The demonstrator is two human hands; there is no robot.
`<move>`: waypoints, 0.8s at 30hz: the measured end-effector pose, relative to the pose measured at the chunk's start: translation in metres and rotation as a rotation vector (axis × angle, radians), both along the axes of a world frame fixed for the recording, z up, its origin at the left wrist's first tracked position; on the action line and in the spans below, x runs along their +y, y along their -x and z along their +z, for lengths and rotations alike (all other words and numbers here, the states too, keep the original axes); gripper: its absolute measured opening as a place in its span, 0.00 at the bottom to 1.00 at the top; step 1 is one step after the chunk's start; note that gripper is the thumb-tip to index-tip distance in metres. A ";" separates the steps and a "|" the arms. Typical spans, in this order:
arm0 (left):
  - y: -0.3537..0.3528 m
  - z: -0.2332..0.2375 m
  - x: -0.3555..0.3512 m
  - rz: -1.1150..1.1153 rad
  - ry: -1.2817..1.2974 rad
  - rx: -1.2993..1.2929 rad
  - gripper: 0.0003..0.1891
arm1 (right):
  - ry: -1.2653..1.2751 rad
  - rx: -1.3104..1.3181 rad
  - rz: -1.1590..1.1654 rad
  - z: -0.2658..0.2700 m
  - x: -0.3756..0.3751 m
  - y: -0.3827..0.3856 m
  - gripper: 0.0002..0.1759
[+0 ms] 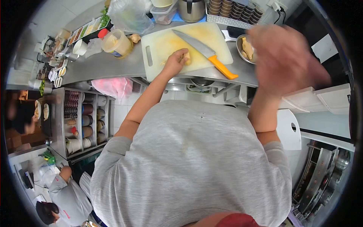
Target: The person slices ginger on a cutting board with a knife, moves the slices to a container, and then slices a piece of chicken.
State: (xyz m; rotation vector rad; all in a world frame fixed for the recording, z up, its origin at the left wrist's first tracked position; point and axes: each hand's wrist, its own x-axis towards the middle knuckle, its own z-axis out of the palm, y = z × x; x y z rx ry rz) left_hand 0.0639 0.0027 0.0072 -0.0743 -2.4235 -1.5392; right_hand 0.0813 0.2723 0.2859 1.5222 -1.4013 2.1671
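Observation:
My left hand (pixel 176 62) is closed on a pale yellow piece of ginger (pixel 187 57), low on the white cutting board (pixel 159 41). A knife (pixel 196 45) with a yellow handle lies across the board to the right of that hand, its blade pointing up and left. My right hand (pixel 281 56) is raised close to the camera at the right and smeared by motion, so its fingers do not show clearly. Beside it in the picture is a metal bowl (pixel 239 47) holding tan, knobby pieces that look like ginger; the hand partly covers the bowl.
A clear plastic tub (pixel 116 44) with pale pieces stands left of the board, near a small brown knob (pixel 135 38). Behind are a plastic bag (pixel 128 17), a steel jug (pixel 191 10) and a basket of stacked cups (pixel 223 20). A co-worker (pixel 66 193) is at lower left.

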 end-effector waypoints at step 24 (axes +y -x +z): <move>0.000 0.053 0.019 0.085 0.461 -0.170 0.15 | -1.252 -0.627 -0.335 -0.207 -0.062 0.006 0.21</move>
